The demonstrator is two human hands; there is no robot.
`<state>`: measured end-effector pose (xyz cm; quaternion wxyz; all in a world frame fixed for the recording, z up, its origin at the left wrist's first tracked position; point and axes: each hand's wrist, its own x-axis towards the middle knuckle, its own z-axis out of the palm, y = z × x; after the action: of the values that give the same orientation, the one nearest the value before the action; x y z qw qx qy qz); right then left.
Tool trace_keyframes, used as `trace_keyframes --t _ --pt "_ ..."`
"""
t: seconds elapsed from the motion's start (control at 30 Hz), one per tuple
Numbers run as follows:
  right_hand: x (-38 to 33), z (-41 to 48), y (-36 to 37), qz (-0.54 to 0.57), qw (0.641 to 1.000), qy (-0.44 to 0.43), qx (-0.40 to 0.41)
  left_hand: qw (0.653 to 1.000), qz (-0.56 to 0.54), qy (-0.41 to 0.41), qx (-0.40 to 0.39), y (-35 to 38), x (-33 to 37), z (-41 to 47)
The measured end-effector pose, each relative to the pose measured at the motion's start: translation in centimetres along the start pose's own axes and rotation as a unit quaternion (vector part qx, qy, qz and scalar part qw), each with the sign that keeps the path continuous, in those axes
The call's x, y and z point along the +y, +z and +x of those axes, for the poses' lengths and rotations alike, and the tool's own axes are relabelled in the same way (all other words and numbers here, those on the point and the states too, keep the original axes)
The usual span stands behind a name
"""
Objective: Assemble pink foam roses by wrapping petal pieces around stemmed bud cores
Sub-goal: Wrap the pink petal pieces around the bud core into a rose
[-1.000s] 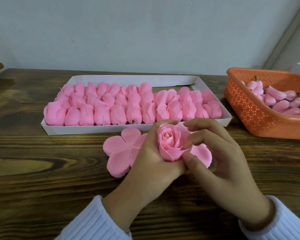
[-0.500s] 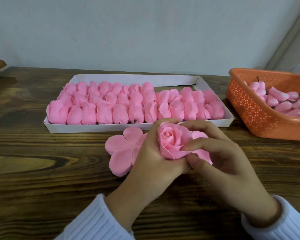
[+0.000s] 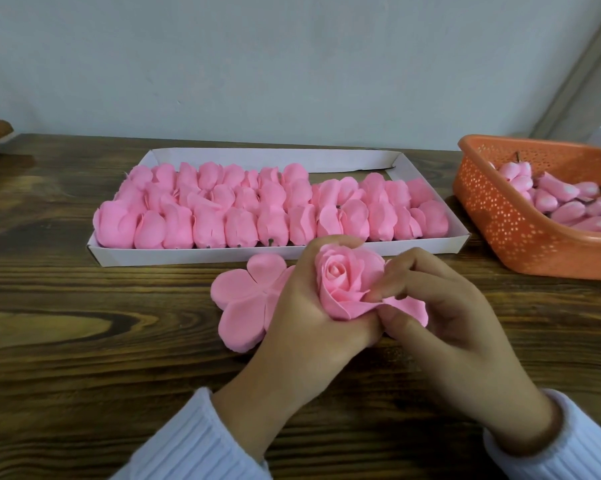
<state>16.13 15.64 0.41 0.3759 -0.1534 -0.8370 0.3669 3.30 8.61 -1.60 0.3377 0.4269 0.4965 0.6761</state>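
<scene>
— Pink rose [image 3: 344, 282]: where is it?

— Low in the middle, just in front of the box [image 3: 278, 252], with its open face turned up.

— What holds it?

— The left grip [image 3: 313, 327] curls round it from the left and from below, fingertips over its far edge. The right grip [image 3: 458, 334] pinches a loose outer petal [image 3: 406, 306] at the rose's right side, between thumb and forefinger.

— Does it touch the table [image 3: 84, 341]?

— I cannot tell; the hands hide its underside.

— Anything beside it?

— A flat petal piece [image 3: 243, 299] lies on the table to the left, partly hidden behind the left grip.

— And further out?

— The white box is packed with rows of pink blooms [image 3: 243, 209] lying on their sides. An orange basket [image 3: 500, 216] stands at the right edge and holds buds [image 3: 562, 202], some showing dark stems. White ribbed sleeves [image 3: 195, 445] cover both wrists.
</scene>
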Motion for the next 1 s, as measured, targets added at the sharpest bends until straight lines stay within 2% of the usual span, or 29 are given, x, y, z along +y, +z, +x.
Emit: trace_keyframes --t 0.3,0.53,0.7,0.8,0.9,0.97,1.0 --pt "0.0 0.0 0.0 -0.019 0.999 -0.031 0.001 1.000 -0.005 0.009 -0.005 0.2 -0.1 -0.1" --pt "-0.3 -0.2 -0.1 -0.014 1.000 -0.023 -0.011 1.000 -0.003 0.000 -0.007 0.1 -0.1 0.0" --pt "0.1 -0.2 -0.1 -0.003 0.999 -0.046 -0.008 0.998 0.059 -0.005 0.004 -0.1 0.1 -0.1" --pt "0.3 -0.2 -0.1 -0.009 0.998 -0.057 0.018 0.998 0.058 -0.015 -0.009 -0.1 0.4 -0.2" --pt "0.4 -0.2 0.1 0.039 0.996 -0.015 0.082 0.999 0.047 0.009 -0.023 -0.2 0.9 -0.4" --pt "0.4 -0.1 0.1 0.105 0.988 0.059 0.101 0.998 0.041 0.038 -0.035 -0.2 1.3 -0.5" --pt "0.5 0.0 0.2 0.135 0.981 0.106 0.086 0.998 0.030 0.049 -0.036 -0.2 1.4 -0.5"
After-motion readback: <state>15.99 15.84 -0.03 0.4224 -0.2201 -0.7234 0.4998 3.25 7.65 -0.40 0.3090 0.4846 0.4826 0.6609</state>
